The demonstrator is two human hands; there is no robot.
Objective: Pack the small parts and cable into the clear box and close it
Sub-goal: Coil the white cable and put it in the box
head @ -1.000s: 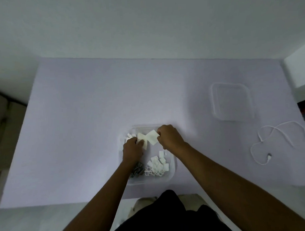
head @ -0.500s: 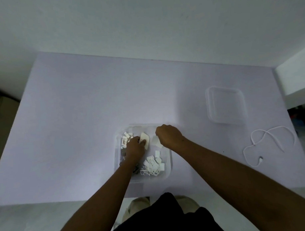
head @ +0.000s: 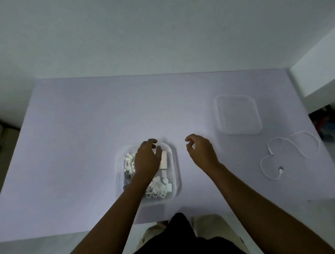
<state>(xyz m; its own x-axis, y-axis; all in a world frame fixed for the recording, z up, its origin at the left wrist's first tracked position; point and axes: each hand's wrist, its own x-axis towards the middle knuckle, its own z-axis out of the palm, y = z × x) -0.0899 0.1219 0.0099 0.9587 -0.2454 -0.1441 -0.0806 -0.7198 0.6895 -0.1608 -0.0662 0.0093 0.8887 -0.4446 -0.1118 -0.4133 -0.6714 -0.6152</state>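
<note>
Presently, the clear box (head: 176, 165) is found uncovered near the table's (head: 87, 129) front edge, about midway along it. It is filled with small parts (head: 159, 186): white pieces at the near end and left side, darker ones along the left wall, and a larger flat white piece (head: 164, 159) at the far right. Any marking on them is too small to be read.

The left hand (head: 147, 161) is held over the box's far half, fingers loosely curved, nothing gripped; contact with the rim cannot be told. The right hand (head: 201, 154) is held above the cloth just right of the box, fingers slackly curled and empty.

The lid (head: 238, 115) is laid flat, well apart to the right and farther back. The white cable (head: 271, 154) is looped loosely near the right edge. Bare cloth is noted left of and beyond the box.
</note>
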